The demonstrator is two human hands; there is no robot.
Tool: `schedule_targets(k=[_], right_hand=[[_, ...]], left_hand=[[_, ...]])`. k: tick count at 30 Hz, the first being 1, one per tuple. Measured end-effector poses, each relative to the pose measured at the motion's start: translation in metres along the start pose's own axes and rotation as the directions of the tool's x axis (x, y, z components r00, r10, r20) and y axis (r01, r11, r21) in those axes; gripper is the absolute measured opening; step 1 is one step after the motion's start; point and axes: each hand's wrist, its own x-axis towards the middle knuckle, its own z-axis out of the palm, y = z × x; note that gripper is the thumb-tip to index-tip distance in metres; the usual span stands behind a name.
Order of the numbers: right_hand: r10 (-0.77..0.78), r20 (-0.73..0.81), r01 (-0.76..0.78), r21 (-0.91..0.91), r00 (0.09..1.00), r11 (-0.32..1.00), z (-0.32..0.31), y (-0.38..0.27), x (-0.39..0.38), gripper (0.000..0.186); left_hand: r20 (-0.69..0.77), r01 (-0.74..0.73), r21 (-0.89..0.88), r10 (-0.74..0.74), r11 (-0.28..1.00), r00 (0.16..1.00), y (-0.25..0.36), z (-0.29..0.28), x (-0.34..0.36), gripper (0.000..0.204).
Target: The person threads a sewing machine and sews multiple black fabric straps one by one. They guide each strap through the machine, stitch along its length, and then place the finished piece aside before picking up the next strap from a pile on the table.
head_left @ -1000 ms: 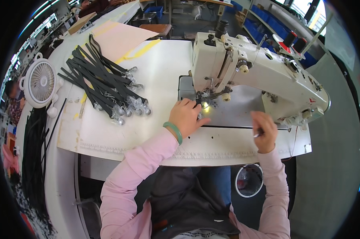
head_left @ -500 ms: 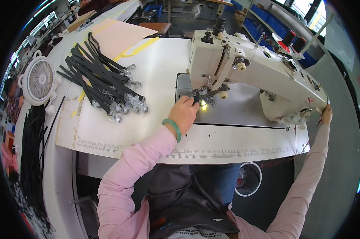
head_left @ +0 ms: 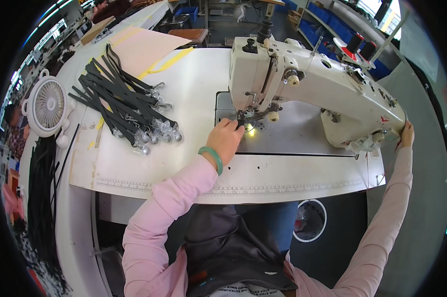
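A cream industrial sewing machine (head_left: 307, 69) stands on the table in front of me. My left hand (head_left: 226, 138), with a green bangle on its wrist, is closed beside the lit needle area. Its fingers pinch a short black strap (head_left: 240, 123) at the presser foot; most of the strap is hidden. At the machine's far right end, my right hand (head_left: 407, 135) curls round the handwheel side, the wheel itself mostly hidden. Left of the machine lies a pile of black straps (head_left: 122, 101), with clear-wrapped metal fittings (head_left: 159, 132) at their ends.
A white fan (head_left: 49, 105) stands at the left, above a hanging bundle of long black strips (head_left: 41, 198). Pink sheet material (head_left: 139, 49) lies behind the pile. Thread spools (head_left: 354, 43) stand behind the machine. Under the table's front edge is a white-rimmed bin (head_left: 325, 220).
The whole view has shifted slightly, moving the machine a little to the left in it. Both hands keep their places, the left at the needle and the right at the machine's end.
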Motion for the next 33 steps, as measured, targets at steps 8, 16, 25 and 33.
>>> schedule_targets(k=[8,16,25,33], right_hand=[[0.225,-0.074,-0.149,0.546,0.972,0.824,0.041,0.012,-0.069,0.049],[0.012,-0.138,-0.001,0.077,0.990,0.997,0.023,-0.005,-0.024,0.051],[0.192,0.089,-0.201,0.101,0.977,0.974,0.023,0.008,-0.017,0.046],[0.202,-0.081,-0.170,0.295,0.976,0.940,0.035,-0.004,-0.062,0.049]], left_hand=[[0.052,0.010,-0.004,-0.010,1.000,0.999,0.000,-0.002,0.000,0.019],[0.102,0.044,0.020,-0.046,0.999,0.994,0.000,-0.008,0.001,0.018],[0.067,0.034,0.034,-0.036,0.999,0.997,-0.002,-0.005,0.000,0.018],[0.158,0.048,0.083,-0.060,0.995,0.986,0.000,-0.008,0.003,0.014]])
